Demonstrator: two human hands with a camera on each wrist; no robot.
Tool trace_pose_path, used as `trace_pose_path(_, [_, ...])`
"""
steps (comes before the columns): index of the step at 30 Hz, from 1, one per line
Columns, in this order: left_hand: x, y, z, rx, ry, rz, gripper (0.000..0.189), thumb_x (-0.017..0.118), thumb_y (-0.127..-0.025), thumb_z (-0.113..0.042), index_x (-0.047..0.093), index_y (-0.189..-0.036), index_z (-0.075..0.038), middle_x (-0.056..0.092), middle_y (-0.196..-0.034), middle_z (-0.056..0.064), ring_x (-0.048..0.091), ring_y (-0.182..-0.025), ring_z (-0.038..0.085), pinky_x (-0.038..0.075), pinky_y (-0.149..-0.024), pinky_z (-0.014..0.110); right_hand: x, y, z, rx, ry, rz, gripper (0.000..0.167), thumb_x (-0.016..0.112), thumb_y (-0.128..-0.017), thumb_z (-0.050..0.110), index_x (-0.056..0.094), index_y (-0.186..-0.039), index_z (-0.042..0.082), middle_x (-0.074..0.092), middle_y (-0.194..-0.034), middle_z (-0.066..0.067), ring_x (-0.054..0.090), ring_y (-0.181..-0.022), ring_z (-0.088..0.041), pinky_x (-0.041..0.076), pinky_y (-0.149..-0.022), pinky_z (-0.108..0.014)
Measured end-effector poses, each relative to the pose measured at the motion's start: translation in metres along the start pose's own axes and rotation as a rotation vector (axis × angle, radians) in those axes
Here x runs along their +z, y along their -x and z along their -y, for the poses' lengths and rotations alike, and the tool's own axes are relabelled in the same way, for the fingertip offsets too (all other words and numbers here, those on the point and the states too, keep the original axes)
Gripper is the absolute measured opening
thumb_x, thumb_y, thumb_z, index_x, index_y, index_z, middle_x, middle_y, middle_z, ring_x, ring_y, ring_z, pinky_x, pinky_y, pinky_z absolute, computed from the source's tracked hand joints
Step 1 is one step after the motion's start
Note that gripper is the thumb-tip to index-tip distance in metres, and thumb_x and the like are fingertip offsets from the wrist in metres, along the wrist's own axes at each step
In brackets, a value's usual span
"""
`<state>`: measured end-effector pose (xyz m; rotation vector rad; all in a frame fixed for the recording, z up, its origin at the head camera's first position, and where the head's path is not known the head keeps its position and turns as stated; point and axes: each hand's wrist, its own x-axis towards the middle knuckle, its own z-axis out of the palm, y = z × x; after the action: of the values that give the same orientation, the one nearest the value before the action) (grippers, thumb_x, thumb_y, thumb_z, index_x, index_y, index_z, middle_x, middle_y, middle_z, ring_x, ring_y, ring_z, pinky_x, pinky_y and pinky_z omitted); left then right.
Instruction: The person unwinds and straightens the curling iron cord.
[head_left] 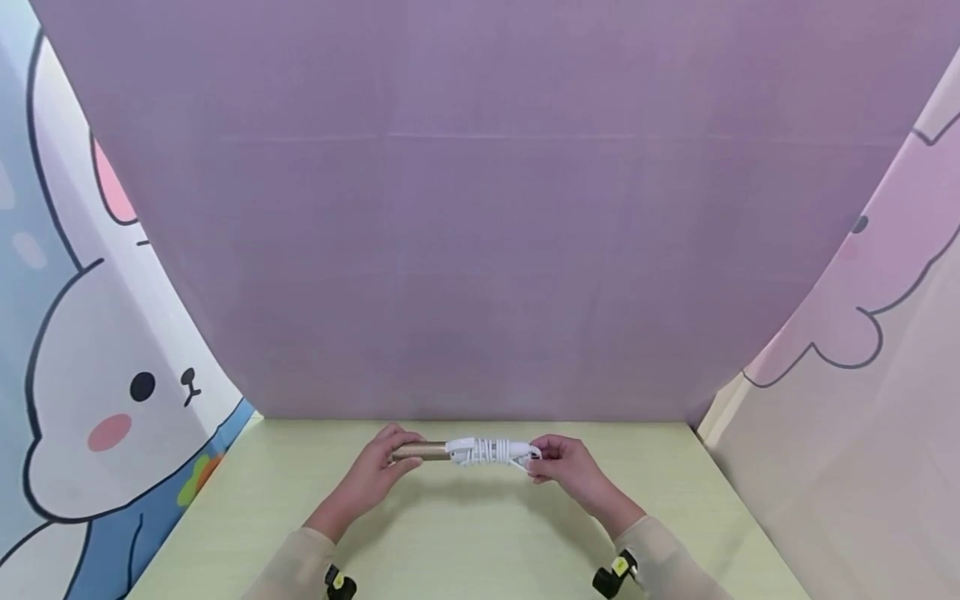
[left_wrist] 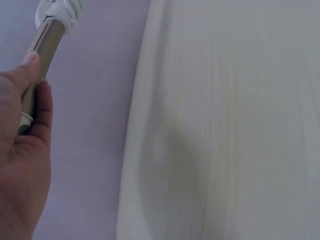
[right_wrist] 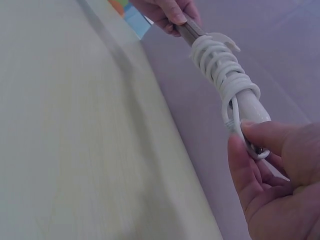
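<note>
A curling iron [head_left: 429,451] is held level above the table, its gold-brown barrel to the left and its white handle [right_wrist: 251,107] to the right. White cord [right_wrist: 218,62] is wound in several turns around that handle. My left hand [head_left: 377,468] grips the barrel near its tip; in the left wrist view, thumb and fingers close about the barrel [left_wrist: 47,44]. At the handle's end, my right hand [head_left: 566,468] pinches a loop of the cord between thumb and fingers. Part of the handle end is hidden behind the right fingers.
Beneath the hands lies a pale wood-grain table [head_left: 480,542]. A plain purple cloth [head_left: 480,250] rises behind its back edge. Printed curtains hang on both sides, with a cartoon rabbit [head_left: 82,400] on the left one.
</note>
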<state>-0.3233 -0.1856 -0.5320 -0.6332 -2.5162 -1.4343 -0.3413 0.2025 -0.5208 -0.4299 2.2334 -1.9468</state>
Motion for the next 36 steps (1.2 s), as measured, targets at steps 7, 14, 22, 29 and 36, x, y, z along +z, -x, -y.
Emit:
trace_pose_path(7, [0.0029,-0.0019,0.0009,0.02,-0.019,-0.033,0.027,0.081,-0.104,-0.017,0.077,-0.13,-0.02,0.063,-0.115,-0.005,0.059,-0.099,0.015,0.052,-0.084,0.031,0.005,0.0028,0.0032,0.028,0.004,-0.032,0.034,0.078,-0.099,-0.001,0.067,-0.128,-0.017,0.072,-0.103,-0.013,0.069,-0.086,-0.018,0.062,-0.075,-0.029])
trace_pose_path(14, [0.003,-0.0035,-0.0026,0.013,-0.029,-0.04,0.028,0.081,-0.103,-0.016,0.076,-0.13,-0.021,0.062,-0.116,-0.006,0.06,-0.102,0.017,0.052,-0.086,0.032,0.0043,0.0036,0.0056,0.057,-0.016,-0.008,0.036,0.076,-0.101,0.0,0.066,-0.13,-0.019,0.072,-0.106,-0.013,0.069,-0.088,-0.018,0.061,-0.077,-0.028])
trace_pose_path(22, [0.0051,-0.0027,-0.0017,0.006,-0.026,-0.04,0.029,0.082,-0.102,-0.016,0.076,-0.131,-0.02,0.062,-0.116,-0.006,0.06,-0.099,0.015,0.052,-0.084,0.03,0.0036,0.0023,0.0029,0.07,-0.037,-0.004,0.033,0.076,-0.1,-0.001,0.066,-0.127,-0.02,0.072,-0.103,-0.012,0.069,-0.087,-0.017,0.062,-0.078,-0.028])
trace_pose_path(29, [0.0079,-0.0021,0.0007,0.022,-0.024,-0.054,0.028,0.082,-0.103,-0.015,0.076,-0.13,-0.018,0.063,-0.118,-0.005,0.06,-0.102,0.015,0.053,-0.086,0.031,0.0049,0.0021,0.0004,0.075,-0.075,-0.031,0.034,0.076,-0.1,-0.002,0.065,-0.127,-0.02,0.071,-0.105,-0.013,0.072,-0.09,-0.02,0.063,-0.081,-0.03])
trace_pose_path(36, [0.0095,-0.0016,-0.0012,0.018,-0.005,-0.041,0.027,0.08,-0.104,-0.016,0.075,-0.13,-0.022,0.062,-0.119,-0.005,0.06,-0.103,0.016,0.053,-0.087,0.031,0.0063,0.0042,-0.0004,0.061,-0.115,-0.029,0.033,0.072,-0.103,-0.003,0.065,-0.13,-0.021,0.074,-0.113,-0.016,0.074,-0.091,-0.02,0.064,-0.084,-0.031])
